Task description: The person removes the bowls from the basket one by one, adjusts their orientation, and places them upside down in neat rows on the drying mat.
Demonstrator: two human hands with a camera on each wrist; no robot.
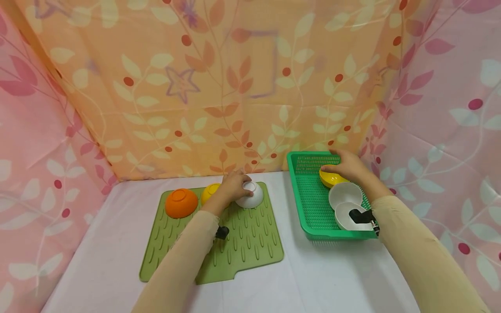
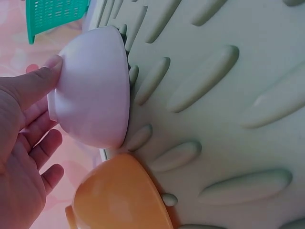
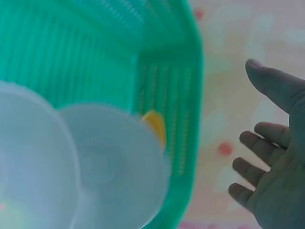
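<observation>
At centre frame in the head view, the left hand sits on an upturned white bowl at the far edge of the green ribbed mat, with a yellow bowl and an orange bowl upside down just to its left. From the left wrist view the thumb presses the bowl's foot while the other fingers lie loosely spread behind it, barely curled, so this is a light touch, not a firm clamp. To the right of frame, the right hand reaches over the far end of the green basket, above a yellow bowl lying under the palm; the right wrist view shows those fingers apart and holding nothing. Two white bowls lie nearer in the basket. The basket and mat sit on the white desk.
</observation>
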